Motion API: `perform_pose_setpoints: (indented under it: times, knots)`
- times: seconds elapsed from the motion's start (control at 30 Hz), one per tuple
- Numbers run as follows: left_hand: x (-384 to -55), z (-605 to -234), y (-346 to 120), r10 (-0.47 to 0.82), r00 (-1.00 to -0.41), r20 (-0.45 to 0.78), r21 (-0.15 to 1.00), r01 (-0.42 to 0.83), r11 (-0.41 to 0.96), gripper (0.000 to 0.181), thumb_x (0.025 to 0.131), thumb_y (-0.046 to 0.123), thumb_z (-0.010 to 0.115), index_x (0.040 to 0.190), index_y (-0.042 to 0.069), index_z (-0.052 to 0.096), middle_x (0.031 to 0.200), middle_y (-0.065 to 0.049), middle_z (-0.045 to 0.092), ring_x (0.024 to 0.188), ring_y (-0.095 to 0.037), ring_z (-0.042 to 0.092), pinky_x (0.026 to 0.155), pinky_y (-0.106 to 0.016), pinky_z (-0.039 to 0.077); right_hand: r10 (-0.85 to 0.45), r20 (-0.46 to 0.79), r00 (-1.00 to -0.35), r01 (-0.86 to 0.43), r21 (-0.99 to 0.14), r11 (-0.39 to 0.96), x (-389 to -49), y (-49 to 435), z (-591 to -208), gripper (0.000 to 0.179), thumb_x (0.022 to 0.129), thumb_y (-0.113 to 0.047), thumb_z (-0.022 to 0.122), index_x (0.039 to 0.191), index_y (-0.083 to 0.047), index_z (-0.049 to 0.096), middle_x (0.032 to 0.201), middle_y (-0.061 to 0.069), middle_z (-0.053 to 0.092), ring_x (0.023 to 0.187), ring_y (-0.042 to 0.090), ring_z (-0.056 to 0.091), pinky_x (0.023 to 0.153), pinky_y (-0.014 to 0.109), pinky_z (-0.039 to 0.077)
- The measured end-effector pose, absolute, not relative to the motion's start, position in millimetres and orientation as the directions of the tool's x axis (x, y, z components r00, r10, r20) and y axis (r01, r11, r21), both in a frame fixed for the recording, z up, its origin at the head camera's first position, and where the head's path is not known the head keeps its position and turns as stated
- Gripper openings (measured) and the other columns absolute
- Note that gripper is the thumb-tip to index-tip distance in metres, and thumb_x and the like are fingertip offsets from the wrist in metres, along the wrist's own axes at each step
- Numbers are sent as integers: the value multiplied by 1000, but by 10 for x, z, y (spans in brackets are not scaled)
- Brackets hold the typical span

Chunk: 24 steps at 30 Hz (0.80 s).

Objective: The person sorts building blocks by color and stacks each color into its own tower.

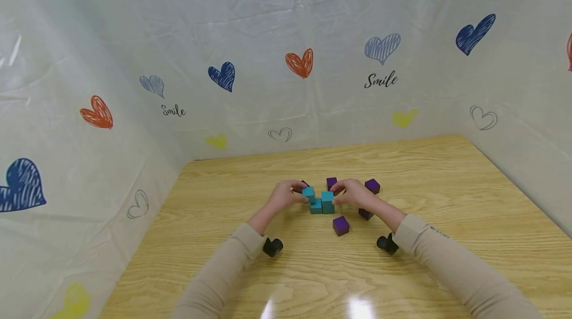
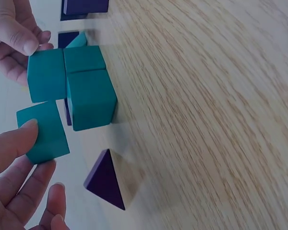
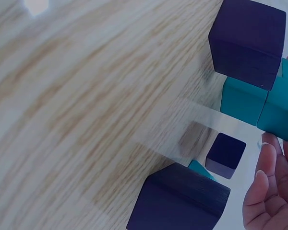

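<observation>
Thumb and fingers of my left hand (image 1: 286,194) pinch a teal cube (image 2: 43,136), which is tilted and raised above the table. Just to its right, two teal blocks stand side by side: a left lower cube (image 2: 92,101) and a right lower cube (image 2: 85,58). Another teal cube (image 2: 46,75) sits on the right one. My right hand (image 1: 353,193) holds this upper cube at its right side, thumb on the near side. The left hand's cube is close beside the upper cube, over the left lower one.
Several purple blocks lie around the teal ones: a near cube (image 1: 341,225), one at the far right (image 1: 372,186), one behind (image 1: 331,183). A purple wedge-like block (image 2: 106,182) lies near the left hand. Part of a teal piece (image 3: 200,169) shows behind a purple block (image 3: 177,199).
</observation>
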<state>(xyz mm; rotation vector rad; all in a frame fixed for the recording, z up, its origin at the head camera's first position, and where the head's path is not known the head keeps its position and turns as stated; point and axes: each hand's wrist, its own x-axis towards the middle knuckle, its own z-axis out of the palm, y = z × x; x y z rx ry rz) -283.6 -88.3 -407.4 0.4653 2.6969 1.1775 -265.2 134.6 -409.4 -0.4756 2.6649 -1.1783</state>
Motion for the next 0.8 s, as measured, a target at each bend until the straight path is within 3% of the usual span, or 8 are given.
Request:
perform_pose_setpoints:
  times: [0.43,0.7,0.8]
  knots:
    - [-2815,-4098,-755,386,-921,-45,697,248,673,35,78,13,73,111,8,65,102,-9,65,92,-21,59,75,-29,49,-359,-42,-932,-211,-743,636,-2638,1339,-4071,32,80,-11,69,107,4,62,101,15,63,89,25,57,75,35,48]
    - [-2815,-4110,-722,381,-923,-54,690,242,682,36,77,14,74,111,8,65,102,-8,65,91,-19,58,75,-29,48,-416,4,-909,-277,-753,597,-2712,1402,-4171,36,79,-24,72,105,0,63,97,11,64,86,22,58,72,33,47]
    - [-2811,-4119,-715,382,-923,-46,686,249,684,35,77,14,74,110,8,65,101,-7,65,91,-20,59,77,-30,49,-401,-3,-916,-261,-755,602,-2702,1391,-4159,34,79,-21,71,105,1,63,98,12,64,87,23,58,73,34,47]
